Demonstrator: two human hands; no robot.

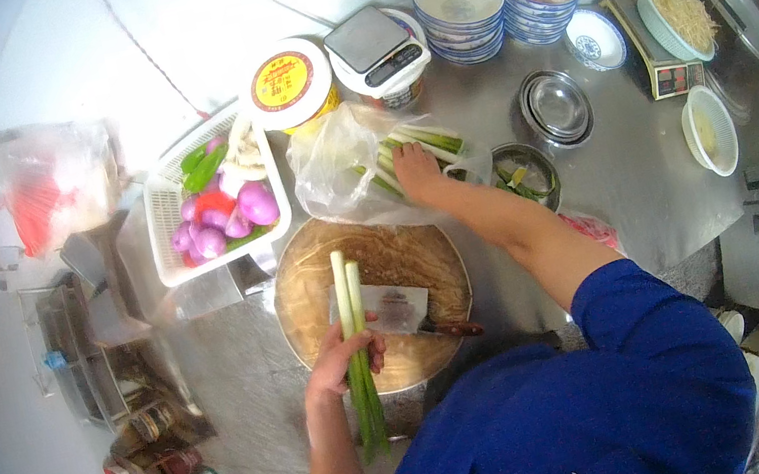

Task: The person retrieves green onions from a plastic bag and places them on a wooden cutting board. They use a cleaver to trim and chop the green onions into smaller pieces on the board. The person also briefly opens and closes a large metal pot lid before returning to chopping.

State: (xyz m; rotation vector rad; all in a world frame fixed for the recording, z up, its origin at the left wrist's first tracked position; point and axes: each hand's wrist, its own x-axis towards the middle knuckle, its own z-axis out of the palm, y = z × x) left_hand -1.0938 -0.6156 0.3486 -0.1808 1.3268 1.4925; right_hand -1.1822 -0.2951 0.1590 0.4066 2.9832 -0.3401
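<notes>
Two long green onions [345,304] stand in my left hand [347,355], white ends up, over the left half of a round wooden chopping block [379,237]. Behind them a cleaver [399,307] lies flat on the block, its wooden handle [458,329] pointing right. Beyond the block, my right hand [415,168] rests on more green onions [434,138] in a clear plastic bag [329,169]. Its fingertips are partly hidden among the stalks, so its grip is unclear. Right of the bag is a metal bowl [544,166] with green leaf scraps.
A white basket [161,252] of purple onions and green peppers stands at the left. Behind the bag are a lidded tub [288,85] and a digital scale [386,57]. Stacked bowls [461,9], nested metal bowls [558,106] and a basket of shreds [684,19] stand to the right.
</notes>
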